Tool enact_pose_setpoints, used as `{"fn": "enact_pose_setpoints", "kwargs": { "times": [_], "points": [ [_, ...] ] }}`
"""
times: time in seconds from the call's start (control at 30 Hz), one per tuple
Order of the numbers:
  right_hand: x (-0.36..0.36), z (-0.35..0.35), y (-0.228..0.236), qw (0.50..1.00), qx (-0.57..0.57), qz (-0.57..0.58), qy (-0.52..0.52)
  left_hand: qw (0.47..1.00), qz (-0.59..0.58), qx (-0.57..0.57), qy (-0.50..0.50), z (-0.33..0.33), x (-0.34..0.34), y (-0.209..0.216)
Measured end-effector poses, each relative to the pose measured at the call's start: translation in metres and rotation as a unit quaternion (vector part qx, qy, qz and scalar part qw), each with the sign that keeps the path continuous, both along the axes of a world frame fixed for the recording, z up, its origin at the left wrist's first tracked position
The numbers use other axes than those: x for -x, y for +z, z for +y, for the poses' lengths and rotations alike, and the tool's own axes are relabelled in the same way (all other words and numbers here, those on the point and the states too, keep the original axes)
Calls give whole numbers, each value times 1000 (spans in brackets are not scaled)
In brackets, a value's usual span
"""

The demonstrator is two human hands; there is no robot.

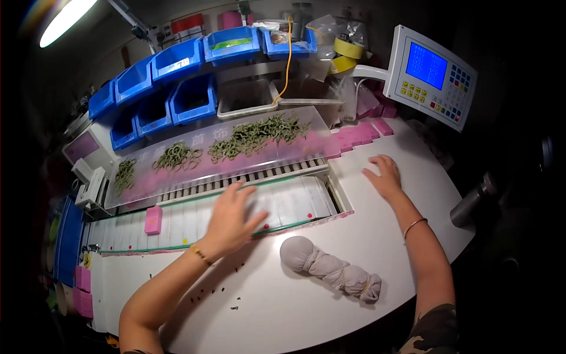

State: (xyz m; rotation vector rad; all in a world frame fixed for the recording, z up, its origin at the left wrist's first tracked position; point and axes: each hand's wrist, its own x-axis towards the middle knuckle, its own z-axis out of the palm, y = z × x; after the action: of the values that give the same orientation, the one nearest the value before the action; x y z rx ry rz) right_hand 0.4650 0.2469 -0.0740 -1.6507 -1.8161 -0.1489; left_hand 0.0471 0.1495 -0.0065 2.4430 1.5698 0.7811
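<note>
My left hand [231, 219] hovers over the row of white segmented plates [289, 200], its fingers spread and slightly blurred, with nothing visible in it. On the white tabletop to the right rests my right hand [386, 178], fingers apart and empty. Between my forearms lies a grey cloth bundle [333, 268], rounded at one end and bound along its length. A small pink block [153, 220] stands on the plates, left of my left hand. Beyond the plates, several heaps of small green rings [253, 137] lie on a translucent sheet [200, 162].
Blue bins [177, 59] line the back in two tiers. A control panel with a blue screen [427, 65] stands at the far right, near yellow tape rolls [348, 49]. A dark cylinder [471, 200] is by the right edge. Dark bits [234, 307] dot the white table [283, 318].
</note>
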Motion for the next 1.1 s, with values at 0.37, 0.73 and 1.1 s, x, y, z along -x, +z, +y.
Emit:
{"fn": "enact_pose_setpoints", "kwargs": {
  "times": [0.37,0.73,1.1],
  "points": [
    [36,54,17,994,-40,-7,103,996,84,-32,-10,147,-163,-23],
    [-37,153,3,952,7,-16,-304,988,62,-125,-61,203,-176,-44],
    [-69,168,0,995,54,21,-85,991,77,-83,-72,184,-199,-31]
  ]
}}
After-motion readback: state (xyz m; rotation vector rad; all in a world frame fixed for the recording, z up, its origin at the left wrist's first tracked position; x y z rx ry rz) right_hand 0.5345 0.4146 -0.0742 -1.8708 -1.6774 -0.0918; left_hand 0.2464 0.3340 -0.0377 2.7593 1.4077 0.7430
